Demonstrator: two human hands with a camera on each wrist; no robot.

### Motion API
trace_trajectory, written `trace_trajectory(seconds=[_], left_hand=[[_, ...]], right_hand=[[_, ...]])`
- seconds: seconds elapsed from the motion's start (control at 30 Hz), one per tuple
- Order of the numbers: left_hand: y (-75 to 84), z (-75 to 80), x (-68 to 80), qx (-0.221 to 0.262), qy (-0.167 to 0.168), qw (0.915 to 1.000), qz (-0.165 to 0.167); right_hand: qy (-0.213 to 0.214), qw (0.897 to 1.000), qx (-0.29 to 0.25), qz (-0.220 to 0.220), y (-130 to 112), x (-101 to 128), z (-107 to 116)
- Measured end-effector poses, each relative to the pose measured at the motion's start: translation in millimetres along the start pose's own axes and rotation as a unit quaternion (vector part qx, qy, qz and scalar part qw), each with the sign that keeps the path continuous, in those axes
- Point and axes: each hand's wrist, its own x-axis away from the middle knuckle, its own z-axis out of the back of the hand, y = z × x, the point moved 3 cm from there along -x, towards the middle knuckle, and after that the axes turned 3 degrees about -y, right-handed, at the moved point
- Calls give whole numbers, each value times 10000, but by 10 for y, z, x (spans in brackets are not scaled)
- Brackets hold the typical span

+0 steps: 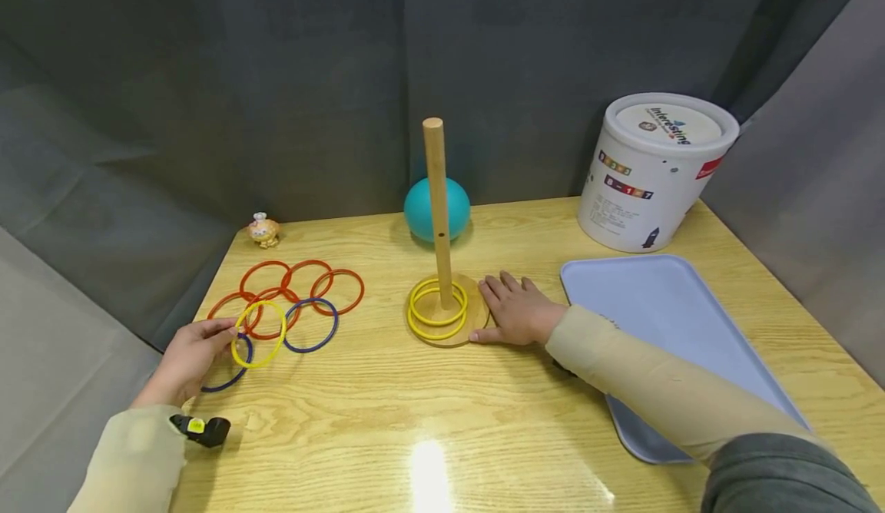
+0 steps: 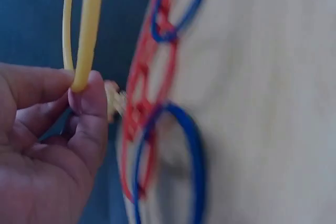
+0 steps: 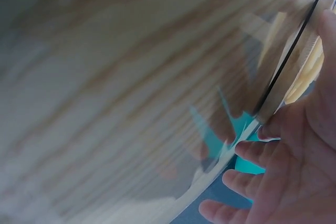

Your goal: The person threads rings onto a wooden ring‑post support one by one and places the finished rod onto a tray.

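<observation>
Yellow plastic was what you had in your left hand (image 1: 188, 358): a yellow ring (image 1: 259, 333) pinched by its rim between thumb and fingertips (image 2: 86, 95), tilted up off the table at the near edge of the loose pile. That pile, red rings (image 1: 297, 286) overlapping blue rings (image 1: 311, 326), lay flat on the wooden table (image 1: 387, 421) at about nine o'clock from the peg stand. By my reading you were at the pick-up step, one ring lifted clear and not yet carried across.

The next move, as I judged it, called for raising that ring above the top of the wooden peg (image 1: 438, 206), levelling it, and lowering it straight down without knocking the post.

At the stand, yellow rings (image 1: 437, 309) already lay round the peg on the round base (image 1: 472, 322). Your right hand (image 1: 517, 312) rested at three o'clock of that base, fingers straight and close together, palm down, touching its edge and gripping nothing; the right wrist view showed those fingers (image 3: 262, 179) laid against the disc's rim.
</observation>
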Motion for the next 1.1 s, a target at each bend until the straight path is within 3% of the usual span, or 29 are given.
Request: trace_trajectory(seconds=[0.13, 0.27, 0.33, 0.4, 0.53, 0.67, 0.77, 0.83, 0.93, 1.0, 1.1], left_hand=[[312, -14, -76, 383, 81, 9989, -241], [743, -23, -153, 1017, 107, 9921, -733], [982, -46, -176, 1110, 55, 9891, -970], [1217, -98, -193, 955, -45, 9887, -1158], [1630, -236, -203, 50, -349, 9914, -1258], [1942, -329, -209, -583, -499, 9897, -1212], [2121, -373, -218, -664, -408, 9893, -1237], [2220, -405, -223, -440, -360, 9900, -1287], [2377, -454, -218, 505, -382, 9885, -1375], [2504, -494, -204, 1234, -415, 9801, -1496], [2705, -558, -181, 2232, -454, 9579, -1750]], right_hand=[[6, 10000, -31, 5, -1, 9, -8], [36, 10000, -34, -25, 5, 18, -12], [28, 10000, -37, -52, 10, 17, -15], [2, 10000, -42, -66, 9, 15, -15], [-32, 10000, -16, -47, 7, 12, -6], [-74, 10000, 64, 13, 10, -7, -12], [-84, 9999, 59, 78, 0, -6, 0], [-39, 9999, -3, 139, -14, 13, 21], [-53, 9999, -46, 137, -25, 37, 40], [-31, 9999, -88, 131, -31, 54, 50], [-53, 9999, -82, 93, -44, 58, 53]])
